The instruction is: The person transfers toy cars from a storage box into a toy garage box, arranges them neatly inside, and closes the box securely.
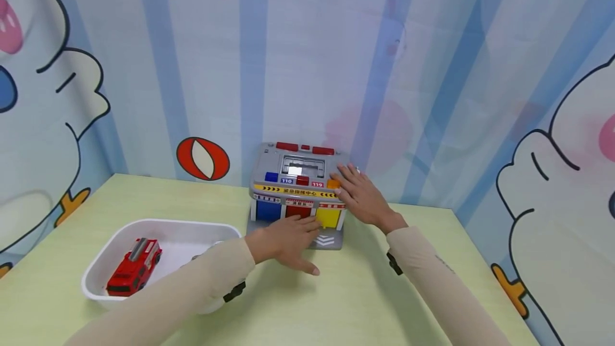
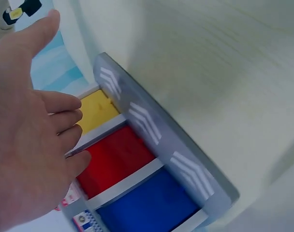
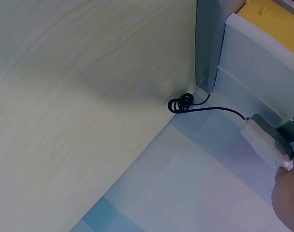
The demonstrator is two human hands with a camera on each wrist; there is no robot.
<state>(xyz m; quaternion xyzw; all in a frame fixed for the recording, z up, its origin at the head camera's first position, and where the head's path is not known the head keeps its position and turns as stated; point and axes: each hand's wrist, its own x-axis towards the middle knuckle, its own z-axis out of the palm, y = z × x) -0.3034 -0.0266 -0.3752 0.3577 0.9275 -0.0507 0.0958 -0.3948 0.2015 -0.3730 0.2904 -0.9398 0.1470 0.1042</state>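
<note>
A grey toy garage (image 1: pixel 265 164) stands against the curtain, with blue, red and yellow doors, all closed. Its roof carries a blue, a red and an orange button (image 1: pixel 333 183). My left hand (image 1: pixel 285 242) is held before the red and yellow doors (image 2: pixel 96 113), fingers extended and thumb spread; whether it touches them I cannot tell. Over the roof's right front corner lies my right hand (image 1: pixel 362 196), fingers stretched out at the orange button. In the right wrist view, a white and grey handset (image 3: pixel 267 142) on a coiled black cord (image 3: pixel 181 103) hangs at the garage's side, near part of that hand.
On the left of the table (image 1: pixel 375 292) sits a white tray (image 1: pixel 192 223) holding a red toy fire truck (image 1: pixel 135 268). My left sleeve (image 1: pixel 192 276) covers part of the tray. Behind the table hangs a striped curtain (image 1: pixel 307 68).
</note>
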